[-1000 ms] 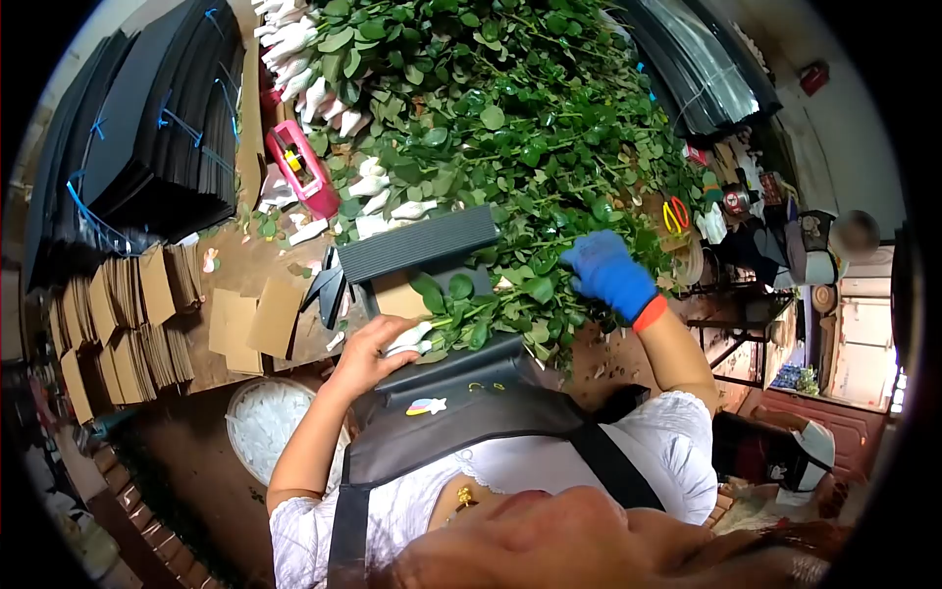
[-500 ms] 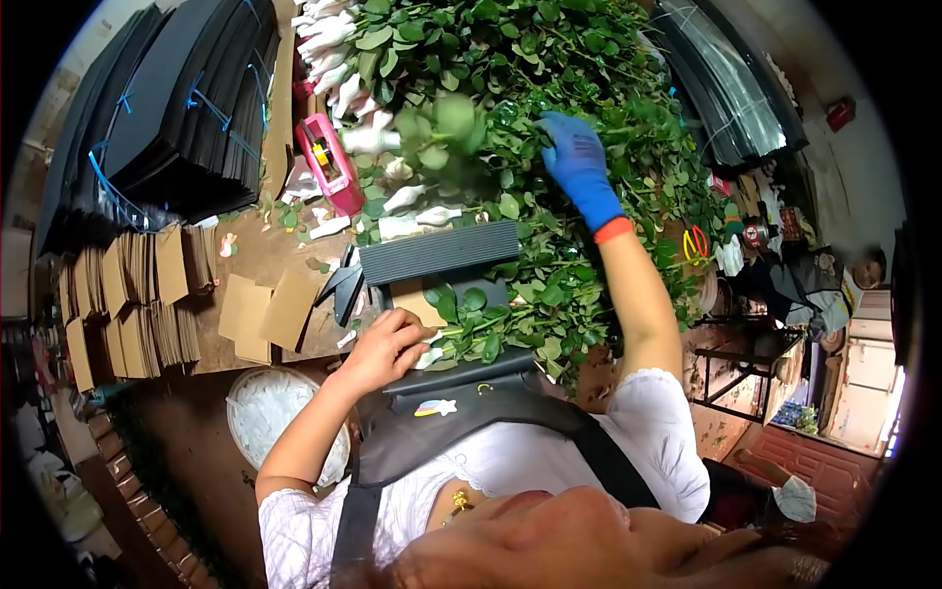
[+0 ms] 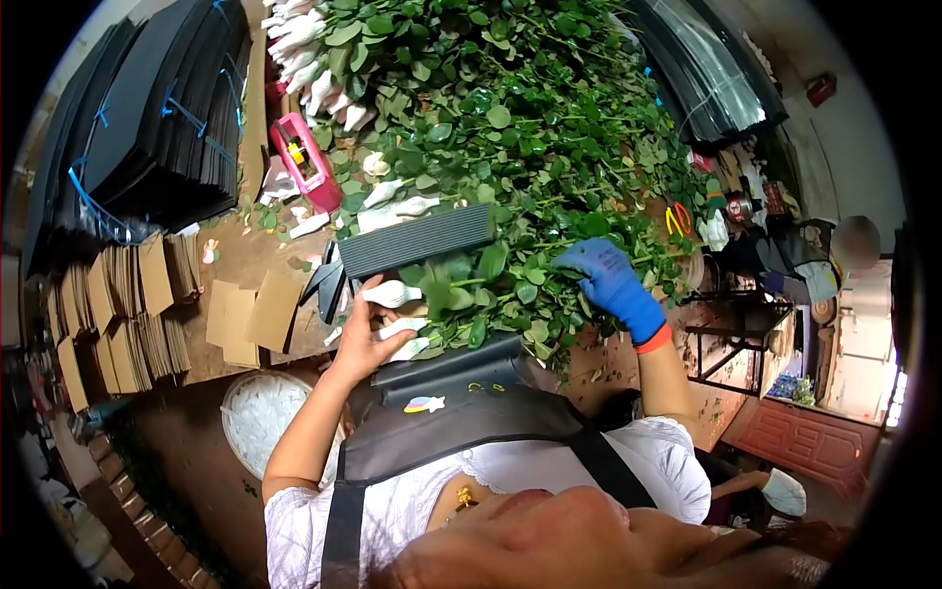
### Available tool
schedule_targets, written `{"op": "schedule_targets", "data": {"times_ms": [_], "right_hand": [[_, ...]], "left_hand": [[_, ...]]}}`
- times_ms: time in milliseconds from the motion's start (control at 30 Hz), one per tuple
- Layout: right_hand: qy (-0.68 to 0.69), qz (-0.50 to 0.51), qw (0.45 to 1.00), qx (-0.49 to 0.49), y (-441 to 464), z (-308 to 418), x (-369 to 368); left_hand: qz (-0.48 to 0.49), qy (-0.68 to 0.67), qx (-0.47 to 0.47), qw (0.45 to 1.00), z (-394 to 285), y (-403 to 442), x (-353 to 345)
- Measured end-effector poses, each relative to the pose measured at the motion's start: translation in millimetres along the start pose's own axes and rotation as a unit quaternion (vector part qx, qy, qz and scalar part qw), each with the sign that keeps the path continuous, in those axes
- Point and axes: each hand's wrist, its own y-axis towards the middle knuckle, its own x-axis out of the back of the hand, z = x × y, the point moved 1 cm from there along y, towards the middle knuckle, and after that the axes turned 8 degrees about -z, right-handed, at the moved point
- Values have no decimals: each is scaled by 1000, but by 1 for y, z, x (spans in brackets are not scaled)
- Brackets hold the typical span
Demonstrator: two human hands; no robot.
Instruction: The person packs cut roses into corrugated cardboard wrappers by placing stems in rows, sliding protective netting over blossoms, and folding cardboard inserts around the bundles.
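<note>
My bare left hand (image 3: 371,332) is curved round the heads of a few flowers in white net sleeves (image 3: 392,294), just below a grey ridged block (image 3: 417,241). Leafy stems (image 3: 471,299) run rightward from these heads, some blurred by motion. At the stems' right part, my right hand (image 3: 610,283), in a blue glove with an orange cuff, has its fingers curled round green stems. Part of its grip is hidden by leaves. Beyond the block lie more white-sleeved heads (image 3: 383,193) and a large heap of leafy stems (image 3: 510,128).
Cardboard pieces (image 3: 275,312) and black scissors (image 3: 329,280) lie left of the block, near a pink holder (image 3: 306,162). Stacks of black sheets (image 3: 182,108) stand at the back left. Yellow-red scissors (image 3: 677,218) lie right. A white tub (image 3: 265,422) is below the table edge.
My right hand reached up to the heap, then came back down to the stems near the block. Another white-sleeved flower now lies at my left hand, whose fingers have spread round it.
</note>
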Motion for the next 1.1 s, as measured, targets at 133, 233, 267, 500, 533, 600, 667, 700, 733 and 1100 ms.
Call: {"op": "schedule_targets", "data": {"times_ms": [133, 233, 267, 500, 533, 600, 667, 700, 733, 1100], "right_hand": [[-28, -72, 997, 14, 2, 10, 12], [-115, 88, 987, -75, 0, -1, -4], [-102, 117, 985, -69, -3, -11, -19], [-41, 337, 930, -141, 42, -16, 0], [-15, 234, 963, -133, 56, -28, 4], [-16, 53, 983, -175, 96, -52, -2], [-124, -63, 983, -121, 137, -78, -29], [-232, -26, 967, -105, 154, -98, -49], [-297, -25, 950, -90, 162, -122, -75], [-133, -140, 978, -75, 159, -118, -22]], "left_hand": [[9, -16, -8, 1000, 11, -3, 0], [2, -45, -44, 998, 6, 1, -1], [7, -61, -51, 997, 9, 1, -1], [56, 112, -73, 989, -27, 9, 6], [57, 113, -75, 989, -26, 10, 5], [58, 116, -79, 988, -24, 9, 6], [56, 130, -96, 985, -31, 9, 7], [51, 139, -104, 984, -34, 9, 8], [44, 135, -112, 984, -31, 8, 7], [-88, 229, -202, 948, -34, 10, -7]]}}
